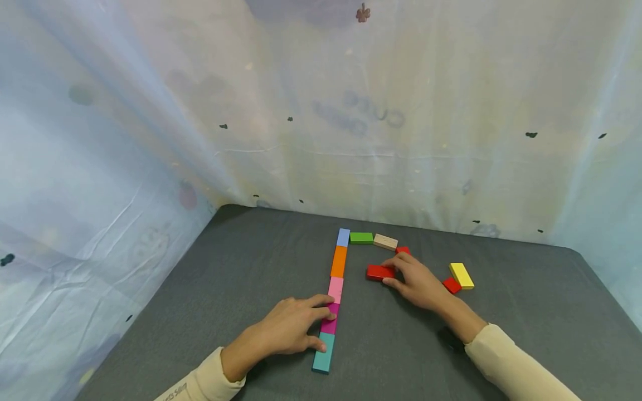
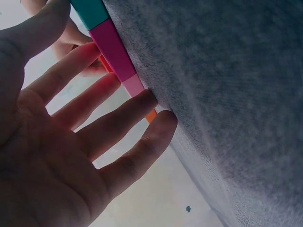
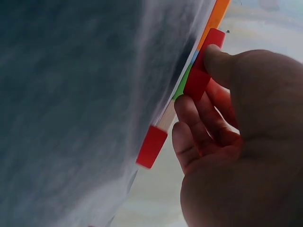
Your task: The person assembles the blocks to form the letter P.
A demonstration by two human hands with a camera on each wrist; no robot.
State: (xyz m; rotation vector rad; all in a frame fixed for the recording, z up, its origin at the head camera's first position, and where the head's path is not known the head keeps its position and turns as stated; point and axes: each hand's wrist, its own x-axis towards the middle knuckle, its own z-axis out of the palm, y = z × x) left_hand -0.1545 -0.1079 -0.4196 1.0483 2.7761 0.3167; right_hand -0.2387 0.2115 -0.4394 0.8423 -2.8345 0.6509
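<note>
A straight row of flat blocks runs away from me on the dark table: teal, magenta, pink, orange and blue. My left hand lies beside the row with fingers spread, its fingertips over the near blocks. My right hand pinches a red block between thumb and fingers, right of the row. In the right wrist view that red block shows under the thumb. At the far end, a green block and a plain wooden block extend rightward, followed by another red block.
Right of my right forearm lie a yellow block and a smaller-looking red block, touching or nearly so. The dark cloth-covered table ends at a pale patterned curtain behind and on the left.
</note>
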